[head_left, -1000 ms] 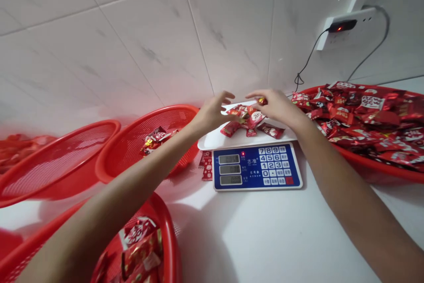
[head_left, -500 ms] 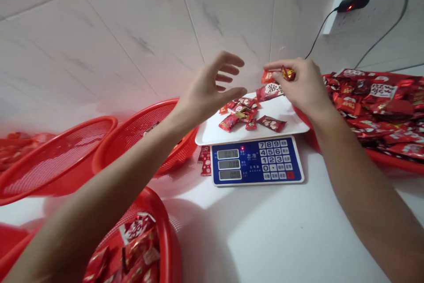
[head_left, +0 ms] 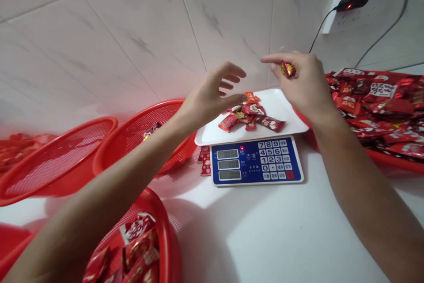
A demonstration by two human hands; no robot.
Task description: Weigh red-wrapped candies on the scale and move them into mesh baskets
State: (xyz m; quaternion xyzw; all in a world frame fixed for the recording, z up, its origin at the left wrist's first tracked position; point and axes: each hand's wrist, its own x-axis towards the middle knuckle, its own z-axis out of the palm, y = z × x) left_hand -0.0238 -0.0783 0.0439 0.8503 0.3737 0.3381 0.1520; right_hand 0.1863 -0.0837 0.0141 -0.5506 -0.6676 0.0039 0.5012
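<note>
A digital scale with a blue keypad panel stands on the white table, its white tray on top. Several red wrapped candies lie heaped on the left and middle of that tray. Over the tray's left side hovers my left hand, fingers apart and curved, holding nothing. My right hand is above the tray's right side. It keeps one red and gold wrapped candy in its curled fingers, while the index finger and thumb point left with nothing between them.
A red basket heaped with wrapped candies stands at the right. Red mesh baskets stand at the left, and another basket holding candies is in front. Red packets lie beside the scale. A socket strip hangs on the tiled wall.
The orange-red candy and a larger red packet have left my right fingertips and now lie on the tray's pile. The gold-red candy stays in my right hand. My left hand has lowered slightly.
</note>
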